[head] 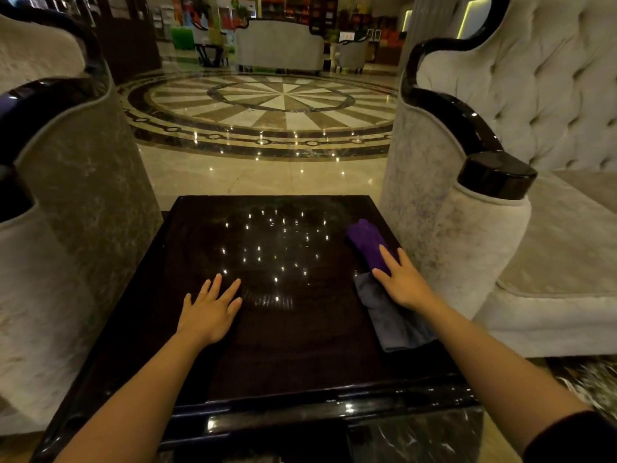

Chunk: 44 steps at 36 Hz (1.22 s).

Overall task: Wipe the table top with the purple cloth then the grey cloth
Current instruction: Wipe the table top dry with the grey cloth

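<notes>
A dark glossy square table top (283,345) fills the lower middle of the head view. A purple cloth (365,242) lies bunched near the table's right edge. Just nearer to me a grey cloth (394,320) lies flat along the same edge. My right hand (402,282) rests open, fingers spread, over the spot where the two cloths meet, fingertips on the purple one. My left hand (210,310) lies flat and open on the bare table top, left of centre, holding nothing.
A pale upholstered armchair (76,202) stands close on the left of the table and a tufted one (474,212) with dark wooden trim on the right. Beyond the far edge is polished marble floor (267,175) with a round inlay.
</notes>
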{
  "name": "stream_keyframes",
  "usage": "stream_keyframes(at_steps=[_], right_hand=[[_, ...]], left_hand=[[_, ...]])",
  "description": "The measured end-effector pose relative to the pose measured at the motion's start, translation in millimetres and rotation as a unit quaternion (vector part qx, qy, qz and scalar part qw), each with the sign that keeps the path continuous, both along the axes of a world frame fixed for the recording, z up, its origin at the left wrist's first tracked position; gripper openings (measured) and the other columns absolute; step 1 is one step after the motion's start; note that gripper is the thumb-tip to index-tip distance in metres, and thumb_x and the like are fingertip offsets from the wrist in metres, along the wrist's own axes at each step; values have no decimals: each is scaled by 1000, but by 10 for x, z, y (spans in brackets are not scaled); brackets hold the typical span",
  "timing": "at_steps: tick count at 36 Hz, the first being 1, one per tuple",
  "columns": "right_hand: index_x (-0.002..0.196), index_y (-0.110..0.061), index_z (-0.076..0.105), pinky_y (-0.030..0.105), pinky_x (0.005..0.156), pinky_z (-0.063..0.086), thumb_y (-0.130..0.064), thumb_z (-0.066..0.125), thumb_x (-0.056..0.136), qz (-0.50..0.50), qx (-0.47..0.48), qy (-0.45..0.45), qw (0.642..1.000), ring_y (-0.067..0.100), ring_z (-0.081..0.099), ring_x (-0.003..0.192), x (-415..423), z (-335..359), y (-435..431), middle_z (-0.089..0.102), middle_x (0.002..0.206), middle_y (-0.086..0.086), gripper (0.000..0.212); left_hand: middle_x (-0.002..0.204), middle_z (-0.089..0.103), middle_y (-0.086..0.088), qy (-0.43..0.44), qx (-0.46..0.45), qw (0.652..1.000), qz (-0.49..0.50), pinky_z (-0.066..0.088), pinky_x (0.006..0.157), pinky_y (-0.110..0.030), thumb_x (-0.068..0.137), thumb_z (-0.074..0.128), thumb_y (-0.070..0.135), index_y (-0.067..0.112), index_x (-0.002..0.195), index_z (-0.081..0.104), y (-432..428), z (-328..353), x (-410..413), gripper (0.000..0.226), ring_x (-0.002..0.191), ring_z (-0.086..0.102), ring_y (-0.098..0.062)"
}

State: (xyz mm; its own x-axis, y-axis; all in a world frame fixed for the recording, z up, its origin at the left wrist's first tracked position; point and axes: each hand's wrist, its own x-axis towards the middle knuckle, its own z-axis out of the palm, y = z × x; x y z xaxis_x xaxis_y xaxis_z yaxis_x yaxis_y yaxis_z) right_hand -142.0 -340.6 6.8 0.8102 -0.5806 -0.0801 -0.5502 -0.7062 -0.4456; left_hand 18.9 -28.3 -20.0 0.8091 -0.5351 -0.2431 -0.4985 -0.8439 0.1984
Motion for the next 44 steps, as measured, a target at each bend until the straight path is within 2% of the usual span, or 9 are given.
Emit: stream_keyframes(at_steps=[7,16,21,30,37,44], right_hand=[[141,-37,3,53,113,16,-51,35,90,-13,-4,55,998,38,2,140,-216,-150,234,-6,154,17,62],[142,-29,-2,52,114,10,-61,38,84,-16,-30,84,996,37,1,141,-278,-219,436,-4,154,18,77],[143,-24,-1,52,113,9,-52,36,89,-17,-40,78,996,35,3,141,-243,-227,494,1,155,15,71],[143,-20,5,48,112,16,-34,30,96,0,-50,63,997,35,5,141,-196,-220,638,9,155,8,55],[143,-21,11,44,110,22,-29,34,96,70,-61,41,995,34,10,141,-127,-213,977,14,155,5,53],[142,-25,13,42,115,18,-27,37,95,197,-48,26,979,28,9,142,-81,-226,1538,18,154,0,52]], left_hand=[[157,-6,-6,-27,-15,999,9,5,115,-51,96,16,45,35,143,-1,262,16,-129,51,144,-5,-24],[157,-5,-5,-35,-3,999,13,4,115,-51,95,16,46,36,143,0,593,-60,-325,51,144,-5,-24],[157,-4,-5,-33,3,999,16,2,115,-52,96,15,46,36,143,1,717,-64,-391,51,144,-6,-24],[157,-4,-5,-30,-8,999,18,-1,115,-52,96,15,45,34,144,3,711,-76,-426,50,144,-7,-24],[157,-3,-5,-40,-20,999,17,-1,115,-52,96,15,46,35,143,4,713,-114,-424,50,144,-6,-24],[157,-2,-4,-45,-27,998,19,0,115,-52,95,14,46,35,143,4,747,-139,-431,50,144,-6,-24]])
